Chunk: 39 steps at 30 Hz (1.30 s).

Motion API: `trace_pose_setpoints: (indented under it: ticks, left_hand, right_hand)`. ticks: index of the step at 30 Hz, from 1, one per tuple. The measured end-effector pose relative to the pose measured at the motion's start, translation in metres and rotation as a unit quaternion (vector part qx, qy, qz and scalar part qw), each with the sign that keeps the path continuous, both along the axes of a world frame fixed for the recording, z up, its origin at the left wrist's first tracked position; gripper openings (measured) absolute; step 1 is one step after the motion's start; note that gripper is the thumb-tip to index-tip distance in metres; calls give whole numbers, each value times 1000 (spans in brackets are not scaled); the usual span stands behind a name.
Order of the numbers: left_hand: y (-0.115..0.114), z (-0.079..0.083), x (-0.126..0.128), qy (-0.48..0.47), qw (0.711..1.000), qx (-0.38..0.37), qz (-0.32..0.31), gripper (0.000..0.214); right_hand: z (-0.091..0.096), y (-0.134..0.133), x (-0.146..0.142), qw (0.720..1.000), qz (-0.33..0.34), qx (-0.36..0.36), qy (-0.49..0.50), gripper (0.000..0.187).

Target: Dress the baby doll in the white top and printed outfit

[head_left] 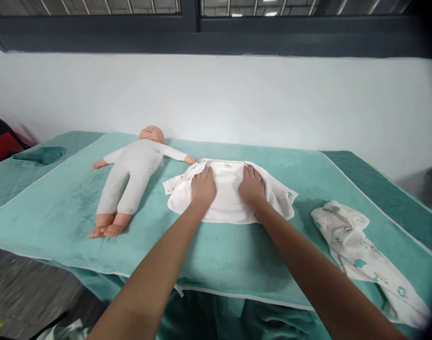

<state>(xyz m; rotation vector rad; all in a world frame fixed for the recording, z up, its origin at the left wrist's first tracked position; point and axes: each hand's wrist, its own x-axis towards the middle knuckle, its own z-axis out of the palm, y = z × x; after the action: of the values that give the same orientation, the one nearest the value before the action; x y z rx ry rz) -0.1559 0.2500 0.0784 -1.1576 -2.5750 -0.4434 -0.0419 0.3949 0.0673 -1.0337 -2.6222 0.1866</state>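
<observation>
A small white baby shirt lies spread on the green bed, its front opened out and its plain inner side up. Patterned sleeves stick out at both sides, and a small label shows at the neck. My left hand rests flat on the shirt's left part, with the fingers pointing away from me. On the right part my right hand lies in the same way, fingers stretched over the cloth. To the left, a baby doll in a white body lies on its back, one hand near the shirt's left sleeve.
A patterned white baby garment lies crumpled at the right of the green bed cover. Behind stands a white wall below a dark window frame. A red and black item is at the far left.
</observation>
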Motion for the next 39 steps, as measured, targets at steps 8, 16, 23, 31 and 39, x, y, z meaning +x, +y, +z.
trace_pose_setpoints:
  ticks: [8, 16, 23, 31, 39]
  left_hand:
    - [0, -5, 3, 18, 980, -4, -201, 38]
    - [2, -11, -1, 28, 980, 7, -199, 38]
    - [3, -11, -1, 46, 982, 9, -185, 39]
    - [5, -18, -1, 82, 988, 8, -127, 37]
    - [8, -15, 3, 57, 996, -28, -63, 41]
  right_hand:
    - [9, -14, 50, 977, 165, 18, 131, 44]
    - [-5, 52, 146, 957, -222, -97, 157, 55]
    - [-9, 71, 133, 921, -176, -176, 300, 38]
    - [-6, 145, 110, 897, -247, -108, 350, 43]
    - [-32, 129, 100, 944, -160, -48, 284, 43]
